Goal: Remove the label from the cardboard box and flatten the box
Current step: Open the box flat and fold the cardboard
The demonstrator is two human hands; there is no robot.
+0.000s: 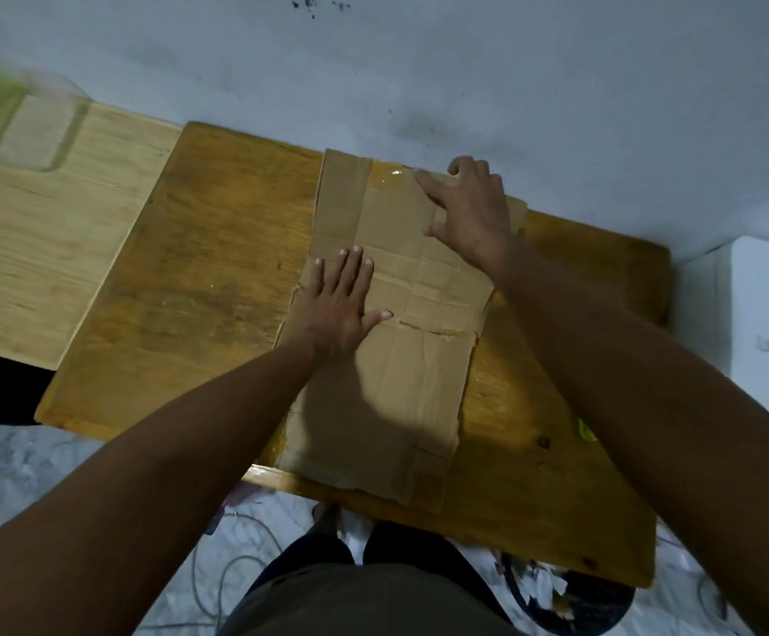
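Observation:
The cardboard box [396, 374] lies collapsed flat on the dark wooden table [199, 286], its long side running from the wall to the near edge. Creases and a strip of shiny clear tape [389, 179] show at its far end. My left hand [337, 305] presses flat on the box's left middle, fingers straight and together. My right hand [470, 208] presses on the far right part, fingers spread toward the tape. No label shows on the upper face.
A paler wooden table [43, 231] adjoins on the left, with a blurred clear container [29, 126] at its far corner. A white wall [419, 62] runs behind. A small yellow-green object [585, 430] lies on the table near my right forearm. Cables and paper scraps litter the floor.

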